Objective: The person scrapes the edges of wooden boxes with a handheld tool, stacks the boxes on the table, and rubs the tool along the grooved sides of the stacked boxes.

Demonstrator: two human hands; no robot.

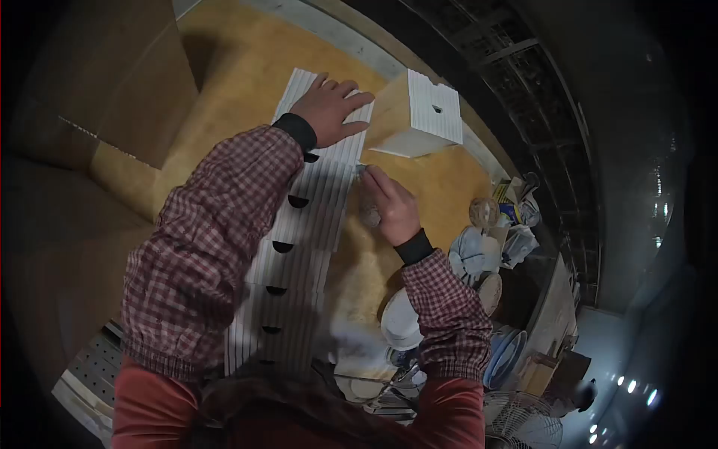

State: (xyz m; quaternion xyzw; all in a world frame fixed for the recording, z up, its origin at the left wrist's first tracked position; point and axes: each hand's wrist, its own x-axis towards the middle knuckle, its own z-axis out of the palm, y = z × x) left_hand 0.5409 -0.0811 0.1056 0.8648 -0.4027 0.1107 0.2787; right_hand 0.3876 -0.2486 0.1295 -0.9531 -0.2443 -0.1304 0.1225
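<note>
A long row of white ribbed pieces (299, 224), with dark half-round cut-outs, runs from my body up the wooden table (247, 75). My left hand (333, 111) lies on the far end of the row, fingers spread over the ribs. Beside the row's right edge is my right hand (393, 206), fingers closed and their tips close to the ribbed side. A small pale object shows at those fingertips and a greyish lump under the palm; I cannot make out what they are. Farther right stands a white box (436, 112) with a ribbed face and a small dark cut-out.
Large cardboard (105, 82) stands on the left. To the right are a white bowl (402, 319), a crumpled pale blue cloth (467, 251) and several small items. A wire fan guard (523, 420) is at lower right. Dark metal racking (538, 112) runs beyond the table edge.
</note>
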